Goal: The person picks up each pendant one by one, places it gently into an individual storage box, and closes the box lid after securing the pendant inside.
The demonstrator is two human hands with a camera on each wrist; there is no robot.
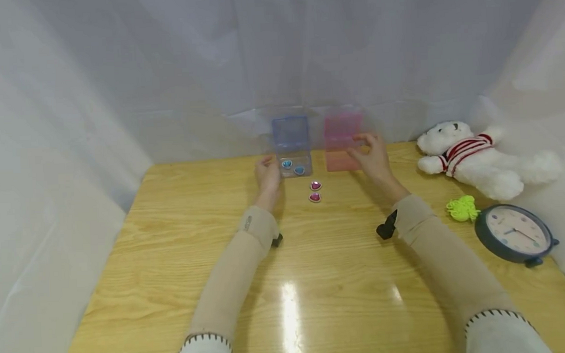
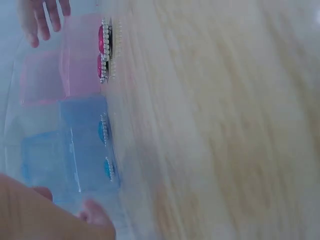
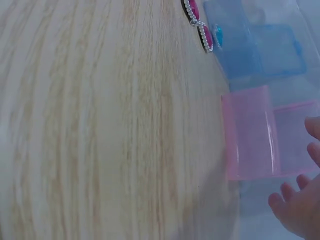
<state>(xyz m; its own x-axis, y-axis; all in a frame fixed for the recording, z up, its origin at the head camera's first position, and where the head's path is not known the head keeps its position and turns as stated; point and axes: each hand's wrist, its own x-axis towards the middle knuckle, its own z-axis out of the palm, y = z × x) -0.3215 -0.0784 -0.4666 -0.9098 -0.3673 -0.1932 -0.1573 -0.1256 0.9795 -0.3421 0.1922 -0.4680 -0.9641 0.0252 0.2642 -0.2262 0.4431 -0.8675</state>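
A clear blue box [image 1: 292, 136] stands with its lid raised at the table's back edge, two blue heart-shaped gems [image 1: 287, 164] inside. Right of it is a clear pink box [image 1: 341, 161], also with its lid up and nothing visible inside. Two pink gems [image 1: 315, 185] lie on the table in front, between the boxes. My left hand [image 1: 267, 176] is at the blue box's left side, fingers loosely bent; whether it touches is unclear. By the pink box's right side my right hand [image 1: 376, 160] hovers, its fingers spread and holding nothing, as the right wrist view also shows.
On the wooden table [image 1: 182, 252], a white plush bear [image 1: 483, 164] in a striped top lies at the back right. Nearer are a yellow-green knitted item [image 1: 462, 208] and a round dark-rimmed clock [image 1: 516, 231]. A pale curtain [image 1: 190, 70] hangs behind the table.
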